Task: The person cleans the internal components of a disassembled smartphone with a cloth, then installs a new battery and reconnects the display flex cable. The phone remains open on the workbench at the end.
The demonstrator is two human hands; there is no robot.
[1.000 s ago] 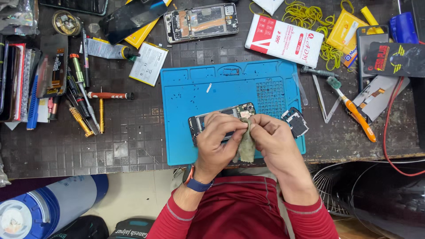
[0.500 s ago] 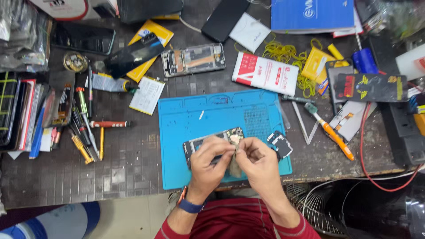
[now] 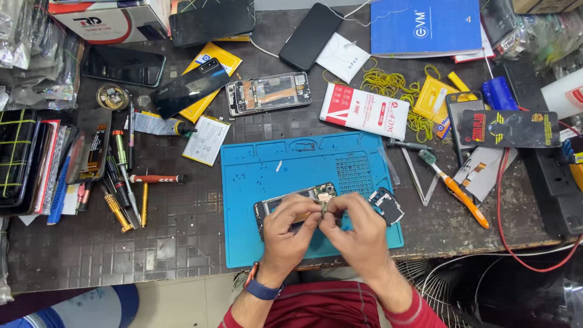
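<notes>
Hands unmoved | opened phone (image 3: 296, 198) under left hand (image 3: 290, 231), right hand (image 3: 358, 229)

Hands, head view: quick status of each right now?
Left hand: fingers closed on the opened phone, steadying it.
Right hand: pinching a small part over the phone.

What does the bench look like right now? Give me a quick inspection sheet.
Surface: dark tiled bench with a blue work mat.
Job's things: opened phone on the mat; a small part pinched between both hands.
Clutter: screwdrivers, second opened phone, yellow rubber bands, orange-handled brush.
Grippers: left hand and right hand meet over the phone.
Cables: red cable at the bench's right side.
Surroundings: wire fan guard below the bench edge.
</notes>
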